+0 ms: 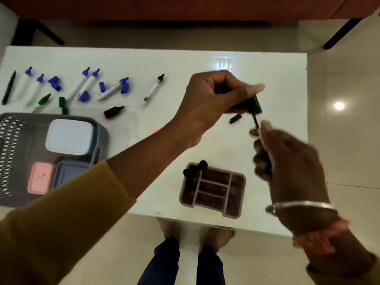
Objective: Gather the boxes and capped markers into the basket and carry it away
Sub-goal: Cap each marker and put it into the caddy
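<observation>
My left hand (213,103) pinches a black cap (254,105) above the white table (185,64). My right hand (287,161) grips a marker (259,128) whose black tip points up at that cap. A grey basket (12,145) at the left holds a white box (68,136), a pink box (40,177) and a blue-grey box (67,171). Several uncapped blue markers (82,83) and loose blue caps (54,82) lie at the back left. A pink organiser (213,190) holds black-capped markers (193,171).
A loose black cap (235,118) lies on the table under my left hand. A black-tipped marker (153,89), a pink-tipped black marker (114,112), green marker pieces (44,99) and a black pen (9,87) also lie there. My feet stand below the table's near edge.
</observation>
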